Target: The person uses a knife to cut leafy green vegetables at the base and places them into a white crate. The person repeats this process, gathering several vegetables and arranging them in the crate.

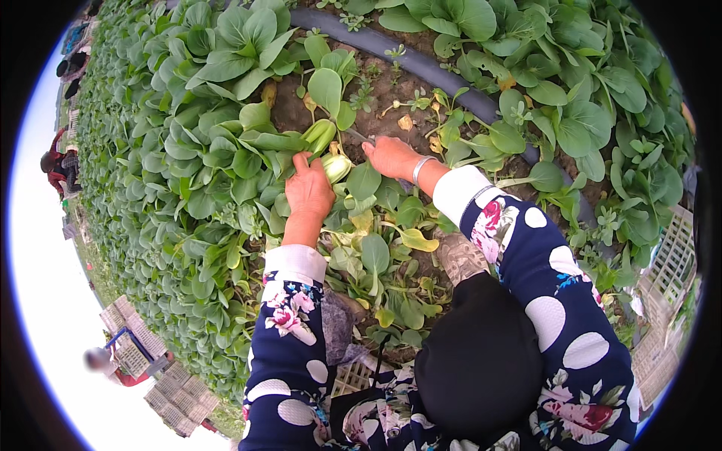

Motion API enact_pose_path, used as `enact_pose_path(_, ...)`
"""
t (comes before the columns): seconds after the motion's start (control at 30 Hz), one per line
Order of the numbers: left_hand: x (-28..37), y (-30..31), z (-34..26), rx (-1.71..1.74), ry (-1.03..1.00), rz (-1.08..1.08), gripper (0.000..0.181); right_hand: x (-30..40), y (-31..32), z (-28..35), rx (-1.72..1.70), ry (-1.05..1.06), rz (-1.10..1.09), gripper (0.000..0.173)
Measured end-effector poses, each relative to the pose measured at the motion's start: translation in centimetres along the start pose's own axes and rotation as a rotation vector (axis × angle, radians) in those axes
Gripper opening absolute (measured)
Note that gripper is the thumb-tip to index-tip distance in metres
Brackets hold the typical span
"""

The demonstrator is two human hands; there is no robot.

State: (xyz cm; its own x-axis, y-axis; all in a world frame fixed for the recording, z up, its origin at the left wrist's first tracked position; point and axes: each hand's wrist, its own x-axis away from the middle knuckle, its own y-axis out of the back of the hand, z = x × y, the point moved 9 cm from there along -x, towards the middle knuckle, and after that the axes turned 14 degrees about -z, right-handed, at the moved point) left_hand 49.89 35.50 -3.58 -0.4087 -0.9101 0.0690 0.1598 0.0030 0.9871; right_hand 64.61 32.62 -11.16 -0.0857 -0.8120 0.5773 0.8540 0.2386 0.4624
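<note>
My left hand is closed around pak choi. One pale green pak choi base shows beside its thumb, and another pak choi lies just beyond the fingers. Their leaves spread to the left among the dense crop. Close by on the right, my right hand grips a thin metal tool, apparently a knife; its handle is hidden in the fist. The tip points towards a small upright pak choi plant growing from bare soil.
A black irrigation hose curves across the soil. Loose and yellowing leaves lie between my arms, near my shoe. Plastic crates stand at right, with stacked crates lower left. Other people are at the field's left edge.
</note>
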Motion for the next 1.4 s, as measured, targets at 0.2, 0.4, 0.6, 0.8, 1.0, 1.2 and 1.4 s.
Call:
enact_pose_path(0.2,0.0,-0.6,0.0,0.055,0.05,0.04,0.043,0.5,0.6,-0.2,-0.031,-0.06,0.025,0.051)
enact_pose_path(0.4,2.6,0.3,0.9,0.151,0.063,0.035,0.049,3.5,-2.6,-3.0,0.106,0.042,0.061,0.05)
enact_pose_path(0.6,5.5,9.4,-0.8,0.467,0.105,-0.011,0.054,5.3,0.7,-4.8,-0.192,-0.038,-0.011,0.047)
enact_pose_path(0.8,12.6,16.3,-0.9,1.565,0.6,0.068,0.069,9.7,6.2,-0.7,-0.887,0.031,-0.065,0.039)
enact_pose_path(1.0,18.9,19.4,-2.2,1.879,0.715,0.055,0.059,19.9,11.2,11.5,-0.725,0.331,0.3,0.042)
enact_pose_path(1.2,22.6,24.1,-1.2,1.655,0.673,-0.178,0.05,23.9,12.9,18.1,-0.125,0.597,0.025,0.035)
enact_pose_path(1.4,26.3,26.1,-3.1,1.948,0.675,-0.286,0.051,26.5,14.7,20.2,-0.032,0.71,-0.07,0.045)
